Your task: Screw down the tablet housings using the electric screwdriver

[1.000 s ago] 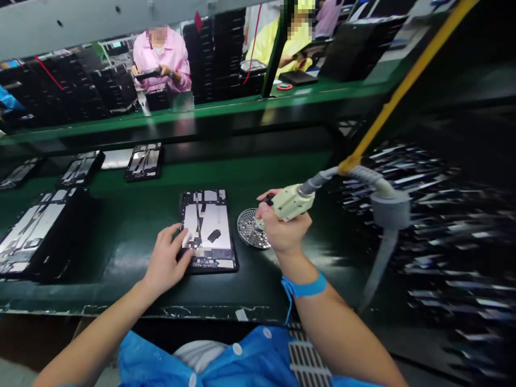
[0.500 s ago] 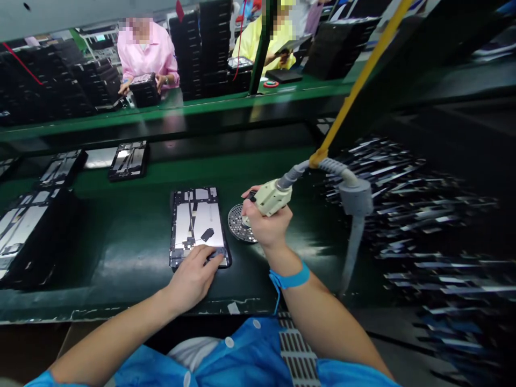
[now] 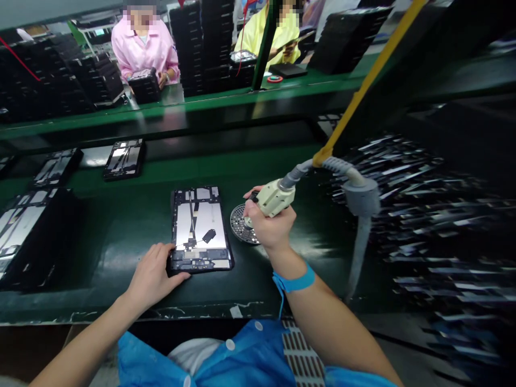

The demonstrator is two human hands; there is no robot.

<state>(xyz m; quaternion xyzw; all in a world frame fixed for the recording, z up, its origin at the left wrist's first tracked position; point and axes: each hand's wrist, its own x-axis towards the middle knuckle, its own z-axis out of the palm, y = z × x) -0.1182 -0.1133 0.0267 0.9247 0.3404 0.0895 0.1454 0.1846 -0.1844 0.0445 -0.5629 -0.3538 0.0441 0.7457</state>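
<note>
Green and glossy, the table (image 3: pixel 121 236) runs from the worn near edge to a raised ledge behind, and the opened tablet (image 3: pixel 200 229) lies flat near its middle, long side pointing away from the person. Left of the tablet the surface is bare up to a dark stack of trays (image 3: pixel 28 236) at the frame's left side; behind the tablet a strip of free table separates it from two more opened units (image 3: pixel 124 158) near the ledge. The left hand (image 3: pixel 153 277) rests at the tablet's near left corner, fingers loosely curled with the thumb touching the frame edge, pressing on it, not closed around it. Just right of the tablet lies a round perforated screw dish (image 3: pixel 242 228), close to the tablet's right edge but apart from it. The right hand (image 3: pixel 269 228) is closed around a cream electric screwdriver (image 3: pixel 274 197) over that dish, whose grey hose (image 3: pixel 355 193) loops off to the right under a yellow cable (image 3: pixel 363 91). Beyond the ledge, two people sit at another bench.
</note>
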